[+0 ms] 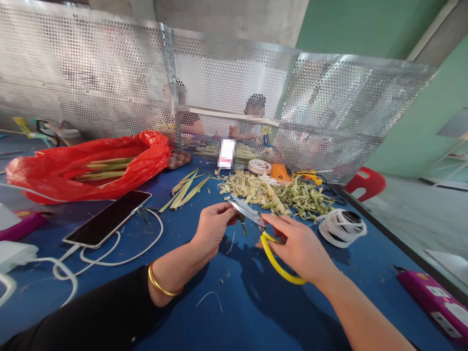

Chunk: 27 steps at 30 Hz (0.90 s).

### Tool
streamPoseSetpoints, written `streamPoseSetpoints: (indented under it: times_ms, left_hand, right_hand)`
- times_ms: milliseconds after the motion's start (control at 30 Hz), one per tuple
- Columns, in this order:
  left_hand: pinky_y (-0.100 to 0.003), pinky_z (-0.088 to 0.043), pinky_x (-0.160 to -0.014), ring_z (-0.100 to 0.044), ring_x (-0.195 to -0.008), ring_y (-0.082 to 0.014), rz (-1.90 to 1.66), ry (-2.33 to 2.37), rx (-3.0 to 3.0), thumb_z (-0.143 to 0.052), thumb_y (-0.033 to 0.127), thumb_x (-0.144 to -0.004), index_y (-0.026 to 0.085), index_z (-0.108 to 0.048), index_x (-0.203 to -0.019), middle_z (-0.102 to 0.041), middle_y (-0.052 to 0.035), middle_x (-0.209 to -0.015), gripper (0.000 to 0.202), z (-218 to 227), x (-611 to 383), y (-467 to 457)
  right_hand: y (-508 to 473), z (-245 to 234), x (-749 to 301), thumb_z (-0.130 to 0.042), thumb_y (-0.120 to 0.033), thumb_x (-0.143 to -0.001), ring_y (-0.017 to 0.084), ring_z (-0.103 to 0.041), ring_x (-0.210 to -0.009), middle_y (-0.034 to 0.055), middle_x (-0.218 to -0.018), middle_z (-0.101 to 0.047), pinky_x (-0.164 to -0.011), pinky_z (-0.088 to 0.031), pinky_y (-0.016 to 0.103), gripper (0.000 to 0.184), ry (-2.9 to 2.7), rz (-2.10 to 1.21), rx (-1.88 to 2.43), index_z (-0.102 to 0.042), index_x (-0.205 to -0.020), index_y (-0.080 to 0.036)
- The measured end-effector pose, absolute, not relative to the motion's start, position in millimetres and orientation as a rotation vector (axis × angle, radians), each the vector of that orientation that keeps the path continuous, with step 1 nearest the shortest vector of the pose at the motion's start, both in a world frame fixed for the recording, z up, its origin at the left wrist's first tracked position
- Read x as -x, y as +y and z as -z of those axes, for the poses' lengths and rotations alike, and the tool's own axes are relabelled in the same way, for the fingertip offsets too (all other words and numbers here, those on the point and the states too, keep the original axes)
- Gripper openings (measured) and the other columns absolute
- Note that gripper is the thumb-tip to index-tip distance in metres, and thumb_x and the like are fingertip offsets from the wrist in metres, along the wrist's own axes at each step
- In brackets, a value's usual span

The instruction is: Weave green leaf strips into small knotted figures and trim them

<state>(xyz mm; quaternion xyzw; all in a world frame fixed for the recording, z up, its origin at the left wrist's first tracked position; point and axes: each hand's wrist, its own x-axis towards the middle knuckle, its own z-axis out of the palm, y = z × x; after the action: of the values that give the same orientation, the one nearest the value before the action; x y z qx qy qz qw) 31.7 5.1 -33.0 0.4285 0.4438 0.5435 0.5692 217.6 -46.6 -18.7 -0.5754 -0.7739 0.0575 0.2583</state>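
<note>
My right hand grips a pair of scissors with yellow handles, its fingers through and around the loops. The blades point left and appear slightly parted, their tips reaching my left hand. That hand pinches with thumb and forefinger near the tips; a dark green strand hangs just below the blades, and what the fingers hold is mostly hidden. Beyond both hands lies a pile of shredded yellow-green plant scraps. To its left are several long pale-green husk strips on the blue table.
On the left are a red plastic bag with long leaves, a phone and white cables. A spool of white cord and a purple power strip are right. Behind a perforated metal screen, people sit.
</note>
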Motion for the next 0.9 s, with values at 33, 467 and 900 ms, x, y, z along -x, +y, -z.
streamPoseSetpoints:
  times_ms: [33, 467, 900]
  left_hand:
    - [-0.025, -0.050, -0.068, -0.063, -0.069, -0.0144, -1.274, 1.046, -1.006, -0.070, 0.024, -0.066, 0.016, -0.075, -0.074, -0.072, -0.0051, -0.073, 0.013, 32.8, -31.7, 4.9]
    - [-0.024, -0.049, -0.064, -0.060, -0.063, -0.0130, -1.269, 1.043, -1.008, -0.070, 0.027, -0.064, 0.016, -0.074, -0.068, -0.070, -0.0045, -0.068, 0.012, 31.6, -32.5, 5.0]
    - [-0.023, -0.048, -0.063, -0.060, -0.065, -0.0122, -1.255, 1.064, -0.974, -0.075, 0.030, -0.063, 0.014, -0.072, -0.073, -0.070, -0.0053, -0.073, 0.019, 31.8, -30.8, 5.9]
  right_hand:
    - [-46.6, 18.9, -218.2, -0.067, -0.039, -0.075, 0.017, -0.061, -0.074, 0.0031, -0.103, -0.065, -0.070, -0.053, 0.030, 0.049, -2.101, -0.153, 1.559, -0.058, -0.122, -0.027]
    - [-48.8, 17.0, -218.5, -0.062, -0.034, -0.078, 0.017, -0.060, -0.070, 0.0033, -0.095, -0.065, -0.061, -0.051, 0.028, 0.044, -2.131, -0.119, 1.573, -0.059, -0.122, -0.027]
    - [-46.1, 21.9, -218.7, -0.065, -0.040, -0.076, 0.017, -0.062, -0.069, 0.0027, -0.086, -0.068, -0.065, -0.051, 0.028, 0.048, -1.948, -0.251, 1.534, -0.060, -0.121, -0.024]
